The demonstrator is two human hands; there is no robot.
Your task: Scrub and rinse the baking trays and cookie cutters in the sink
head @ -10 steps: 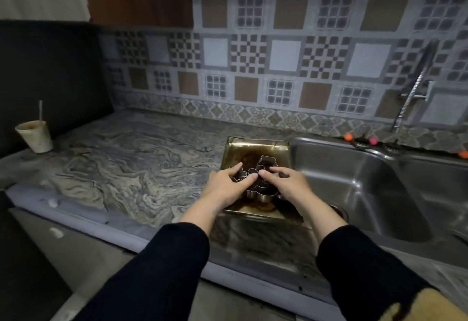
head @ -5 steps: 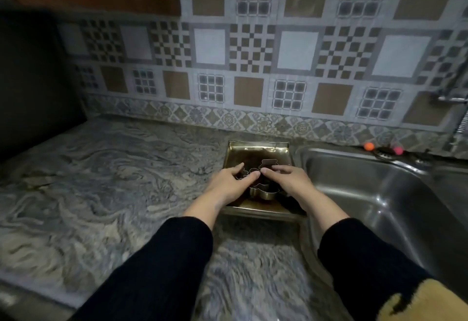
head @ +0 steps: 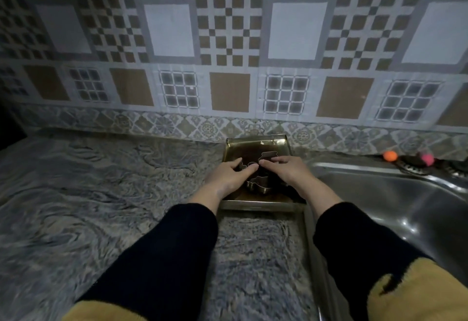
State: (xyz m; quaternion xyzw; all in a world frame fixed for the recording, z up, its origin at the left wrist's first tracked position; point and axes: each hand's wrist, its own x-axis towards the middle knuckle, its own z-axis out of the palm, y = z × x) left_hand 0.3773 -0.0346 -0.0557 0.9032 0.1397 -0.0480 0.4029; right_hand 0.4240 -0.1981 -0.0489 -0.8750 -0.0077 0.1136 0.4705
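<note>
A brass-coloured baking tray (head: 255, 143) with a dark, stained bottom lies on the marbled counter, right beside the sink (head: 395, 194). Several metal cookie cutters (head: 260, 185) lie clustered inside the tray. My left hand (head: 228, 176) and my right hand (head: 288, 172) reach into the tray from either side. Their fingertips meet over the cutters and curl around the cluster. The hands hide most of the cutters; a bear-like outline shows beyond the fingers.
The steel sink basin slopes away to the right. An orange knob (head: 390, 156) and a pink knob (head: 427, 159) sit at its back rim. A patterned tile wall (head: 228, 42) rises behind the marbled counter (head: 88, 194).
The camera has moved closer and tilted down; the cup at the left and the tap are out of view. Both hands stay gathered on the cutters in the tray.
</note>
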